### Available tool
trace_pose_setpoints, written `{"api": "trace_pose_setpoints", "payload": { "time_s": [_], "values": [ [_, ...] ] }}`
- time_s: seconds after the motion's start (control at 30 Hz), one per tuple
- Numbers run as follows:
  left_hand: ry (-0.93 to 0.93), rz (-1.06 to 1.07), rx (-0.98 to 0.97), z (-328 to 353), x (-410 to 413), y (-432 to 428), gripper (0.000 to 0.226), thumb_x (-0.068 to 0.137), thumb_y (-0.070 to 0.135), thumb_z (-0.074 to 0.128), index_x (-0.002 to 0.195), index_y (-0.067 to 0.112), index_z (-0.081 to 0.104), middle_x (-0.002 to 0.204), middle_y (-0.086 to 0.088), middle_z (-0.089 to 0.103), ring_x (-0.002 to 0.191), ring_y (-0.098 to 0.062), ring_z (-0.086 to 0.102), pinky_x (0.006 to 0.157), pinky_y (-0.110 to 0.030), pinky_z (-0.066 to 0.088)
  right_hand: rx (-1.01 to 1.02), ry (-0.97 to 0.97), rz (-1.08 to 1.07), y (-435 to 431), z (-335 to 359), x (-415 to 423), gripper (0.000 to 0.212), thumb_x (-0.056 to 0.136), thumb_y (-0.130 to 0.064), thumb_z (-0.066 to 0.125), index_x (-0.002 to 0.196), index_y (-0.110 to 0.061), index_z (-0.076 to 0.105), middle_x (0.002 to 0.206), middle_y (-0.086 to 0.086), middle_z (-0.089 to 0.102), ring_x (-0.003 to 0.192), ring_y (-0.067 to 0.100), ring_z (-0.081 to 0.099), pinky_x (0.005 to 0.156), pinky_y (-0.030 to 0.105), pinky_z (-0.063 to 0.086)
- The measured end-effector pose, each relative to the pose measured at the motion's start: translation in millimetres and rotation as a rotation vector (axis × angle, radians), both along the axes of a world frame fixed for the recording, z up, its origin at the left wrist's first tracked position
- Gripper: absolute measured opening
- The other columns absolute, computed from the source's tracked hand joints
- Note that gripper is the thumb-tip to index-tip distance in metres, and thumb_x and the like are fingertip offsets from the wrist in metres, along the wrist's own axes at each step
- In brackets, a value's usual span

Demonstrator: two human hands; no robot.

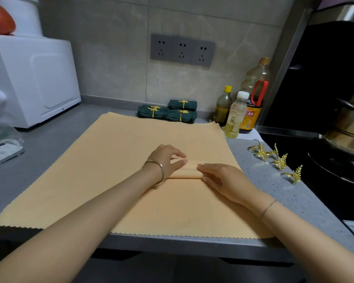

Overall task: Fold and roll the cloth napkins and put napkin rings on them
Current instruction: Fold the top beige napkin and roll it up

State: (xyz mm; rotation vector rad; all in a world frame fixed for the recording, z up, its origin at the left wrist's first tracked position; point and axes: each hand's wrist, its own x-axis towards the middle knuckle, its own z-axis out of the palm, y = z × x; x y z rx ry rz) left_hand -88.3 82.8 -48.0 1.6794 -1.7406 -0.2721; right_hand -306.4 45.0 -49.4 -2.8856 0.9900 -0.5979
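Head view: three green ringed napkins (pixel 168 112) sat finished at the back of the desk (pixel 49 150). The orange roll (pixel 184 170) lay on the spread orange cloth (pixel 110 170). Left hand (pixel 168 160) and right hand (pixel 223 178) pressed it, fingers nearly straight, gripping nothing. Loose gold rings (pixel 274 158) waited to the right; ringing judged outstanding.
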Motion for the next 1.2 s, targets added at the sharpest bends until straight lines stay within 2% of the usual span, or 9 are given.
{"api": "trace_pose_setpoints", "payload": {
  "time_s": [0.17,0.37,0.47,0.6,0.67,0.8,0.9,1.0,1.2],
  "values": [
    [-0.602,-0.224,0.041,13,4,36,0.037,0.095,0.04,0.048,0.13,0.028,0.053,0.126,0.009,0.057,0.119,-0.013,0.046,0.094,-0.033,0.041,-0.123,0.032,0.064,-1,5,4,0.03,0.091,-0.021,0.058,0.119,-0.02,0.066,0.116,-0.004,0.068,0.103,0.021,0.064,0.08,0.035,0.052],
    [-1.011,-0.116,0.091,20,-12,29,0.028,0.101,0.024,0.032,0.122,0.017,0.049,0.114,-0.004,0.061,0.104,-0.026,0.056,0.071,-0.031,0.036,-0.246,0.062,0.093,-4,7,11,0.024,0.079,-0.012,0.066,0.102,-0.016,0.071,0.094,-0.001,0.072,0.076,0.024,0.067,0.055,0.03,0.05],
    [-1.085,-0.147,0.1,23,-15,30,0.028,0.102,0.019,0.032,0.124,0.014,0.048,0.114,-0.005,0.062,0.101,-0.028,0.059,0.066,-0.031,0.032,-0.317,0.049,0.114,0,8,10,0.018,0.075,-0.012,0.07,0.092,-0.016,0.071,0.083,-0.003,0.07,0.06,0.022,0.065,0.044,0.026,0.046],
    [-1.036,-0.303,-0.325,12,2,49,0.009,0.07,0.022,0.073,0.077,0.02,0.069,0.058,0.006,0.062,0.047,-0.017,0.059,0.044,-0.018,0.02,-0.381,0.05,0.208,17,6,0,0.018,0.086,-0.023,0.056,0.097,-0.019,0.071,0.088,-0.007,0.066,0.062,0.015,0.061,0.046,0.025,0.044],
    [-1.004,-0.332,-0.347,0,7,54,0.004,0.073,0.023,0.069,0.076,0.023,0.07,0.058,0.008,0.061,0.046,-0.014,0.058,0.04,-0.017,0.023,-0.399,0.035,0.227,25,3,-5,0.027,0.09,-0.03,0.048,0.097,-0.019,0.071,0.088,-0.006,0.064,0.061,0.015,0.058,0.047,0.025,0.044],
    [-0.765,-0.335,-0.382,-3,19,65,0.032,0.08,0.031,0.04,0.078,0.027,0.072,0.063,0.01,0.059,0.048,-0.01,0.056,0.036,-0.013,0.034,-0.342,-0.041,0.192,25,-5,-14,0.031,0.09,-0.038,0.049,0.1,-0.021,0.073,0.086,-0.006,0.063,0.062,0.013,0.058,0.051,0.023,0.043],
    [-0.565,-0.297,-0.287,-4,25,71,0.03,0.082,0.041,0.046,0.087,0.03,0.074,0.07,0.015,0.063,0.066,-0.003,0.057,0.048,-0.013,0.043,-0.186,-0.124,0.147,24,-7,-16,0.032,0.09,-0.047,0.052,0.102,-0.026,0.074,0.082,-0.011,0.062,0.065,0.007,0.055,0.054,0.021,0.044],
    [-0.172,-0.159,-0.058,3,24,74,0.016,0.083,0.038,0.066,0.094,0.03,0.075,0.077,0.021,0.065,0.074,0.0,0.058,0.068,-0.015,0.045,0.007,-0.184,0.091,22,-2,-14,0.033,0.089,-0.052,0.052,0.104,-0.032,0.072,0.079,-0.012,0.062,0.071,0.005,0.056,0.061,0.024,0.047],
    [0.371,-0.03,0.143,4,26,63,0.003,0.075,0.03,0.077,0.073,0.032,0.076,0.079,0.002,0.073,0.07,-0.004,0.061,0.068,-0.015,0.046,0.545,-0.493,0.007,17,1,-8,0.009,0.083,-0.023,0.069,0.088,-0.023,0.076,0.079,0.0,0.07,0.068,0.009,0.055,0.064,0.02,0.041]
  ]
}}
